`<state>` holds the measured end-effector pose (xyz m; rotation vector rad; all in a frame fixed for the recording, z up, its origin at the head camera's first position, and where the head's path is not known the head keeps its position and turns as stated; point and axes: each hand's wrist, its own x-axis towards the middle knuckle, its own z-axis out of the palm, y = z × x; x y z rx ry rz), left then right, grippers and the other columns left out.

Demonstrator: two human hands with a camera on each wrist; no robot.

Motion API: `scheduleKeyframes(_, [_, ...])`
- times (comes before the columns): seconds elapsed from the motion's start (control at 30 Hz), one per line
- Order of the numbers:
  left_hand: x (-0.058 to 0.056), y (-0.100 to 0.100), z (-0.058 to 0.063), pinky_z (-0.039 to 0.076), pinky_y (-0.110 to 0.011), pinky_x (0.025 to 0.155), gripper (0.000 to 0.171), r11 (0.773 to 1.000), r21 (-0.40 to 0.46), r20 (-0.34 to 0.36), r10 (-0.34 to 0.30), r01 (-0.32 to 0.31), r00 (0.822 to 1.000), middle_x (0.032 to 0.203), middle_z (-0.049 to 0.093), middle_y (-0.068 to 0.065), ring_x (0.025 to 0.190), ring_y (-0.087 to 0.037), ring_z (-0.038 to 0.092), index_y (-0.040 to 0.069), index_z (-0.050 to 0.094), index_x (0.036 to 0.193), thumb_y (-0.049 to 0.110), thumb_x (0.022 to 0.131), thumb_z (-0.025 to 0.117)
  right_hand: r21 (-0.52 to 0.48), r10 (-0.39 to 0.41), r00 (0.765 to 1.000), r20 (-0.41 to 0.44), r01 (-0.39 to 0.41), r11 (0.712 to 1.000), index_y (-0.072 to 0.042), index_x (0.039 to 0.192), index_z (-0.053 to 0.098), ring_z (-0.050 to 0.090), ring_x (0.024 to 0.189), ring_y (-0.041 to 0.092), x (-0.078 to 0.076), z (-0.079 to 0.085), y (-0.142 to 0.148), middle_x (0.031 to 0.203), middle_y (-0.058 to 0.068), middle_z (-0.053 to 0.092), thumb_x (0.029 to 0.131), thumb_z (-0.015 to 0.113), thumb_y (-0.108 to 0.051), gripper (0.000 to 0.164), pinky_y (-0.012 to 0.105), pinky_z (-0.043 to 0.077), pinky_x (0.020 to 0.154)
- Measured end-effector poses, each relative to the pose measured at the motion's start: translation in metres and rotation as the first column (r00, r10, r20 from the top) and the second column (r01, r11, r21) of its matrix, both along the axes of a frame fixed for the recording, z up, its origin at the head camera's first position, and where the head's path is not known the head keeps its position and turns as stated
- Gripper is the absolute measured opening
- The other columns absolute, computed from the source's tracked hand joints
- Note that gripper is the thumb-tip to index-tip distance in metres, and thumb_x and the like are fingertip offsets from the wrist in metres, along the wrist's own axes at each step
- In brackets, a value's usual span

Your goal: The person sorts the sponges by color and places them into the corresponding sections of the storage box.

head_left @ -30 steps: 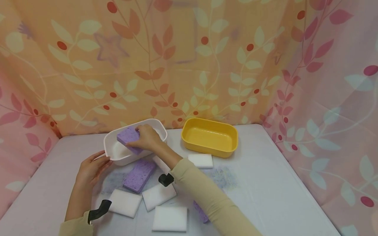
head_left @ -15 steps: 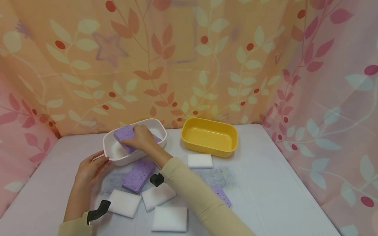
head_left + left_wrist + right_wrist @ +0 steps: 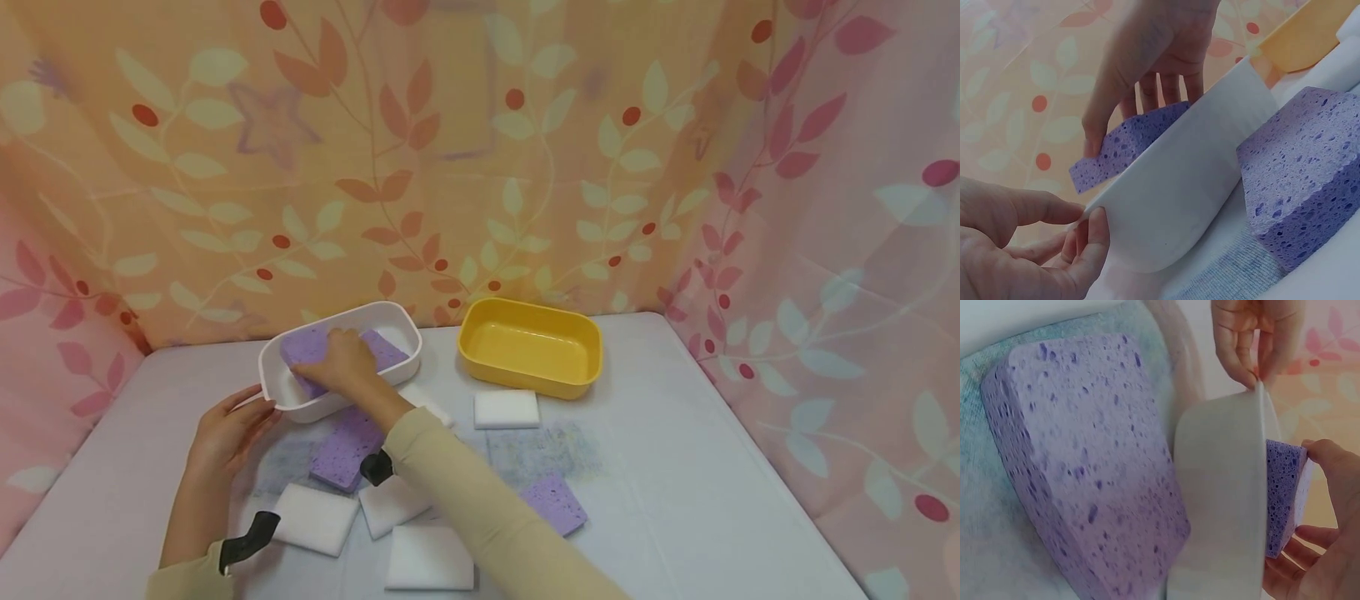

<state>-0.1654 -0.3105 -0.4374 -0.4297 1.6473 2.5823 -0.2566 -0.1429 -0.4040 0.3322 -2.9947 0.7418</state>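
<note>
The white tub sits at the back left of the table. My left hand pinches its left end by the rim between thumb and fingers. My right hand grips a purple sponge by its edges, low inside the tub's left part. In the left wrist view, that speckled sponge rises partly above the rim, and its lower part is hidden by the wall. A second purple sponge lies in the tub's right part. Just in front of the tub lies another purple sponge.
Right of the white tub stands a yellow tub with nothing in it. Several white sponges lie about the table, one in front of the yellow tub. A purple sponge lies right of my right sleeve. A patterned curtain hangs behind.
My right hand has moved left and down into the white tub with the purple sponge. The sponge in the tub's right part has come into sight. My left hand keeps its hold.
</note>
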Motion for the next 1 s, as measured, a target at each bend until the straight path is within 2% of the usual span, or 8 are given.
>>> scheduleKeyframes(0.2, [0.001, 0.001, 0.000, 0.064, -0.021, 0.075, 0.048, 1.000, 0.006, -0.010, -0.005, 0.005, 1.000, 0.084, 0.074, 0.003, 0.077, -0.008, 0.075, 0.025, 0.076, 0.082, -0.012, 0.101, 0.053, 0.033, -0.020, 1.000, -0.002, 0.020, 0.999, -0.012, 0.119, 0.072, 0.070, 0.102, 0.013, 0.005, -0.002, -0.004, 0.114, 0.001, 0.071, 0.083, 0.082, -0.065, 0.065, 0.023, 0.057, 0.082])
scheduleKeyframes(0.5, [-0.001, 0.001, -0.001, 0.064, -0.022, 0.076, 0.047, 1.000, -0.002, 0.001, -0.006, 0.006, 1.000, 0.084, 0.074, 0.003, 0.079, -0.008, 0.075, 0.025, 0.076, 0.082, -0.011, 0.102, 0.054, 0.021, -0.026, 0.999, -0.019, 0.026, 0.999, -0.011, 0.121, 0.071, 0.069, 0.105, 0.014, 0.009, -0.005, -0.003, 0.116, 0.001, 0.070, 0.084, 0.081, -0.065, 0.066, 0.022, 0.057, 0.086])
scheduleKeyframes(0.83, [-0.002, -0.001, 0.000, 0.064, -0.022, 0.076, 0.045, 1.000, -0.023, 0.028, 0.005, -0.005, 1.000, 0.083, 0.073, 0.004, 0.079, -0.008, 0.075, 0.025, 0.074, 0.082, -0.010, 0.102, 0.056, -0.059, 0.047, 0.997, -0.066, -0.051, 0.997, -0.008, 0.129, 0.069, 0.069, 0.110, 0.016, 0.010, 0.001, 0.009, 0.121, 0.005, 0.071, 0.087, 0.081, -0.058, 0.067, 0.022, 0.056, 0.090])
scheduleKeyframes(1.0, [-0.002, 0.000, 0.003, 0.064, -0.022, 0.077, 0.044, 0.999, -0.045, 0.058, 0.014, -0.011, 0.998, 0.085, 0.070, 0.008, 0.079, -0.008, 0.075, 0.026, 0.073, 0.081, -0.009, 0.102, 0.058, -0.134, 0.072, 0.997, -0.038, -0.077, 0.988, -0.008, 0.138, 0.066, 0.067, 0.119, 0.017, 0.010, 0.003, 0.016, 0.130, 0.006, 0.069, 0.089, 0.080, -0.056, 0.070, 0.022, 0.054, 0.098])
